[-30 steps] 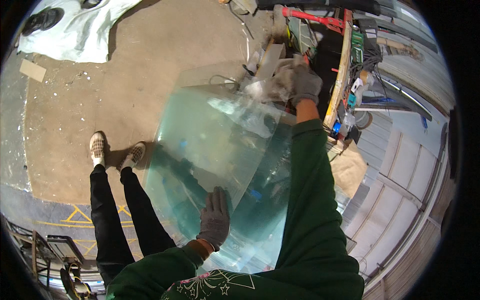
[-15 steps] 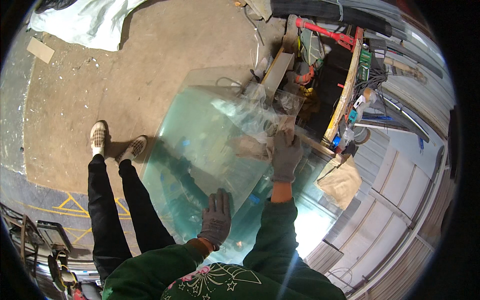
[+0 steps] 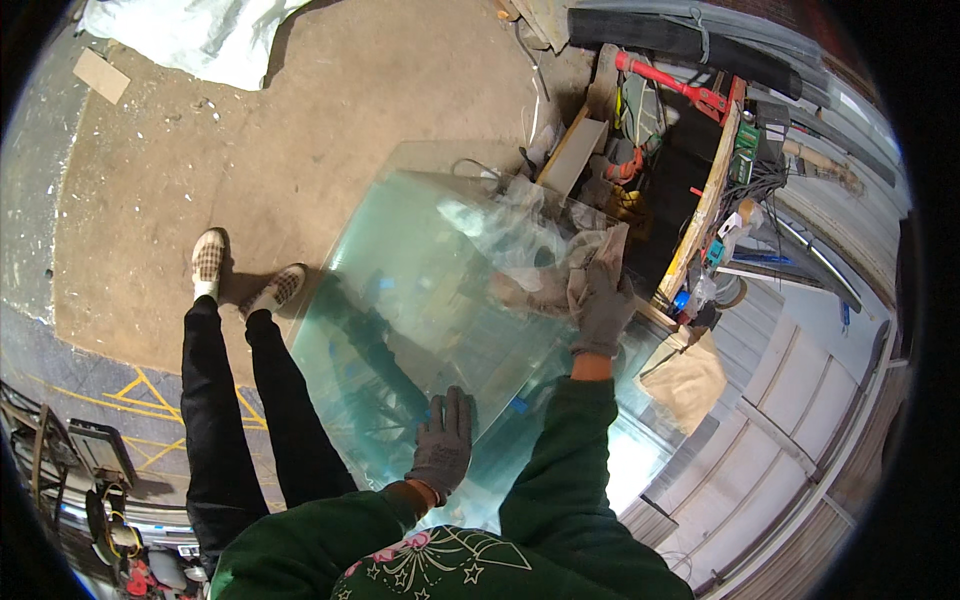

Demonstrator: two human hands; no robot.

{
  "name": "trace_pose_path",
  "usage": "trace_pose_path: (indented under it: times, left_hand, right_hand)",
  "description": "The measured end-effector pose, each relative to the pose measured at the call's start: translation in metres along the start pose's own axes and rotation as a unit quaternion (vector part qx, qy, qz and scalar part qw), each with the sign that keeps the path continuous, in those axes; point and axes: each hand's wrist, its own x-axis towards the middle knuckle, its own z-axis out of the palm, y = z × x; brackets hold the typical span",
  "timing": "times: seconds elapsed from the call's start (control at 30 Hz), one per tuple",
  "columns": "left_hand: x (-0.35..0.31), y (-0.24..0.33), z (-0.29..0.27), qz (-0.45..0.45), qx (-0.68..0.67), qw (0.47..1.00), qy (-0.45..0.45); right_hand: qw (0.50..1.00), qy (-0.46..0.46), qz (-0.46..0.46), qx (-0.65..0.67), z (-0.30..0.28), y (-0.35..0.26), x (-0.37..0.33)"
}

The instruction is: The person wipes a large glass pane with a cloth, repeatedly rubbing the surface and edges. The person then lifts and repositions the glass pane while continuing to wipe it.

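Note:
A large greenish glass sheet [image 3: 400, 290] leans or lies in front of me, and things behind it show through. My left hand [image 3: 440, 447], in a grey glove, rests flat near the sheet's near edge with its fingers stretched out. Farther off and to the right, my gloved right hand [image 3: 603, 318] has its fingers closed on a brownish cloth [image 3: 598, 250] by the glass's right side. The cloth's reflection shows in the glass beside it. Crumpled clear plastic [image 3: 515, 225] appears just left of the cloth.
Right of the glass stands a wooden-edged bin [image 3: 692, 235] with a red-handled tool [image 3: 665, 80] across its top. A tan cloth or paper piece [image 3: 685, 378] lies near my right forearm. Someone's legs [image 3: 280, 400] stand to the left. White sheeting [image 3: 195, 40] covers floor at far left.
My right hand and the cloth have shifted slightly right in the picture, while the whole view has moved a little. My left hand stays flat on the glass.

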Motion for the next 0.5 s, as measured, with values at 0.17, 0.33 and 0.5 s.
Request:
trace_pose_path:
  times: [0.17,0.33,0.5]
  left_hand:
    - [0.002,-0.003,-0.002,0.005,0.001,1.000,0.025]
    - [0.006,0.001,0.004,0.007,0.004,0.999,0.034]
    - [0.003,-0.002,0.004,0.010,0.053,0.998,0.015]
  right_hand:
    - [0.997,-0.036,-0.016,-0.068,0.015,-0.019,0.074]
    - [0.977,0.038,0.085,0.191,0.023,0.012,0.105]
    - [0.919,0.076,0.099,0.373,0.007,0.024,0.089]
